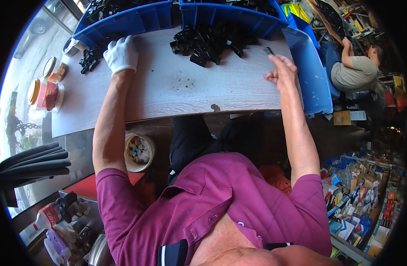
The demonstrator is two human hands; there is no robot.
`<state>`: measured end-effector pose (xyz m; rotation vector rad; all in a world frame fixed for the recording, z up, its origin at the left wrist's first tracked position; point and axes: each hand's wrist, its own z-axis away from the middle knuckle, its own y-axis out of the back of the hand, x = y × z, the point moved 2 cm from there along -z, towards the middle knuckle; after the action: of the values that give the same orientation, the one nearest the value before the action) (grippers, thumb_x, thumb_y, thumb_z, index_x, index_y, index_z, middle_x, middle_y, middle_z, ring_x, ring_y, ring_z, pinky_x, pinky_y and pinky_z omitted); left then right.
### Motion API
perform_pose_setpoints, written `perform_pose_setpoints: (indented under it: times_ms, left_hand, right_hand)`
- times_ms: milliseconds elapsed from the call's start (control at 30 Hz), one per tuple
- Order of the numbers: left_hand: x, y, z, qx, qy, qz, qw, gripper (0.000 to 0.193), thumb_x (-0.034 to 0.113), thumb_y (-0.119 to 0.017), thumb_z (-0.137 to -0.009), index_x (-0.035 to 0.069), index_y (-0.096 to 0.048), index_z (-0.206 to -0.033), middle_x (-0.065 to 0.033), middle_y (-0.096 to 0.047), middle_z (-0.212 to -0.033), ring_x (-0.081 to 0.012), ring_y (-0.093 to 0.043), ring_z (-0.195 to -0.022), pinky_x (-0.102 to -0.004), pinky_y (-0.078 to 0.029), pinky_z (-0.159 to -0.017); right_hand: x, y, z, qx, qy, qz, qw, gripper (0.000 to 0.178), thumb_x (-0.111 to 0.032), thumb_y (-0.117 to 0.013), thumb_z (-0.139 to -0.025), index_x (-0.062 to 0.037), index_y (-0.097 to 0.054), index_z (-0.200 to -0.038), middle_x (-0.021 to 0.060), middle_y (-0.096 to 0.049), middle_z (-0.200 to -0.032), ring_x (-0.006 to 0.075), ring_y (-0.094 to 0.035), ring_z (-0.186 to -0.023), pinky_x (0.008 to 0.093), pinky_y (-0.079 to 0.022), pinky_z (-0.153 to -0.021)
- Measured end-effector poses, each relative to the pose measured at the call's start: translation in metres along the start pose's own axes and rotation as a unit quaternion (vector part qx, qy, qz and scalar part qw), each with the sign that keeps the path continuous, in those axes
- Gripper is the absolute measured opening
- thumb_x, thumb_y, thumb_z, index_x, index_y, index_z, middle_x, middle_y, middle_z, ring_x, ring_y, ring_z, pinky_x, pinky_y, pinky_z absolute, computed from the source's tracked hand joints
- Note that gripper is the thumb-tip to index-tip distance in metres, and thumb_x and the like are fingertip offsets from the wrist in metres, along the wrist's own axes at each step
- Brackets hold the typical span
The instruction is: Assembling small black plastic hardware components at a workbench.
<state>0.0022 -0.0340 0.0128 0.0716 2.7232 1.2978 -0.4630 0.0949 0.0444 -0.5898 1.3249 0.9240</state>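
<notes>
My left hand (121,55), in a white glove, reaches to the far left of the table beside a small heap of black plastic parts (91,60). Its fingers are bent and closed, with the tips hidden from above. On the right, my bare right hand (282,71) is raised near the table's right edge. Between its thumb and finger it pinches a small black plastic part (268,51). A larger pile of black plastic pieces (208,43) lies at the back middle, between my hands.
Blue bins (128,20) of black parts line the table's back edge. A pale blue tub (313,80) stands at its right side. Lidded jars (46,94) sit at the left. Below is a waste bucket (139,152). Another person (356,73) sits at the far right.
</notes>
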Motion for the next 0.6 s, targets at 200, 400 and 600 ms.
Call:
perform_pose_setpoints:
  times_ms: [200, 400, 600]
  left_hand:
    - [0.017, 0.009, 0.01, 0.0, -0.033, 0.057, 0.998, 0.019, 0.022, -0.065, -0.093, 0.024, -0.078, -0.107, -0.0056, -0.078, -0.099, -0.0314, -0.072, -0.096, -0.0498, -0.054, -0.082]
    - [0.013, 0.006, 0.015, -0.01, -0.008, 0.13, 0.991, 0.018, 0.021, -0.064, -0.093, 0.02, -0.077, -0.105, -0.0112, -0.077, -0.094, -0.0353, -0.072, -0.089, -0.0486, -0.056, -0.08]
    - [0.03, 0.028, 0.039, 0.007, 0.048, 0.311, 0.949, 0.02, 0.019, -0.066, -0.093, 0.014, -0.075, -0.11, -0.0155, -0.076, -0.097, -0.0393, -0.072, -0.087, -0.0453, -0.058, -0.079]
  right_hand:
    - [-0.003, -0.001, -0.008, -0.004, 0.009, 0.053, 0.999, 0.042, -0.022, -0.088, -0.081, -0.0048, -0.069, -0.114, 0.0, -0.053, -0.057, 0.0126, -0.058, -0.045, 0.0339, -0.062, -0.052]
    - [-0.008, -0.064, 0.002, -0.099, 0.024, 0.187, 0.977, 0.055, -0.028, -0.089, -0.078, -0.0023, -0.067, -0.121, 0.0067, -0.065, -0.075, 0.0101, -0.051, -0.042, 0.0275, -0.05, -0.043]
    - [-0.003, -0.073, -0.006, -0.112, 0.041, 0.265, 0.957, 0.044, -0.026, -0.082, -0.081, -0.0017, -0.073, -0.116, 0.0121, -0.074, -0.095, 0.0181, -0.064, -0.055, 0.0326, -0.056, -0.049]
